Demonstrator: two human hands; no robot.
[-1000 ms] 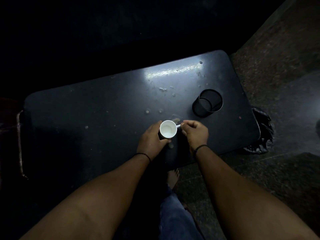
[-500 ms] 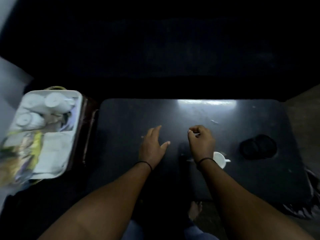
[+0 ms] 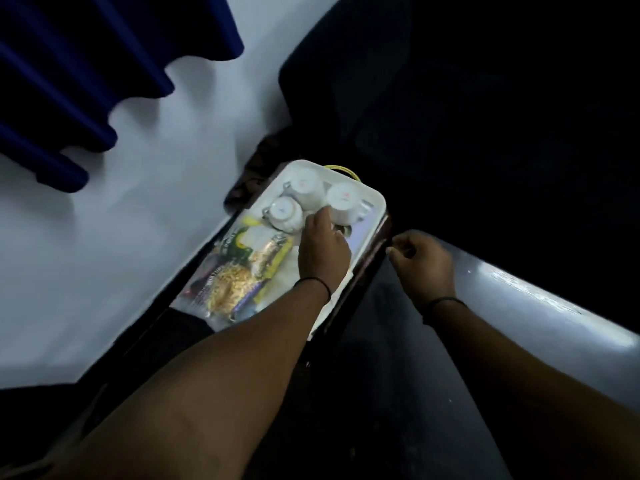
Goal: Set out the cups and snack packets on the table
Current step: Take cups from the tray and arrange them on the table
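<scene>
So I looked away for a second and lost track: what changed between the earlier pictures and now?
Both hands let go of the cup set on the table. The view swung left to the white tray. The left hand has reached in among the upturned cups; whether it grips one is unclear. The right hand, loosely curled and empty, followed beside the tray. The snack packets stayed in the tray.

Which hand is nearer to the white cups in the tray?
Left. The left hand is over the tray, fingertips at the upside-down white cups. The right hand hangs loosely curled beyond the tray's edge, clear of them.
</scene>
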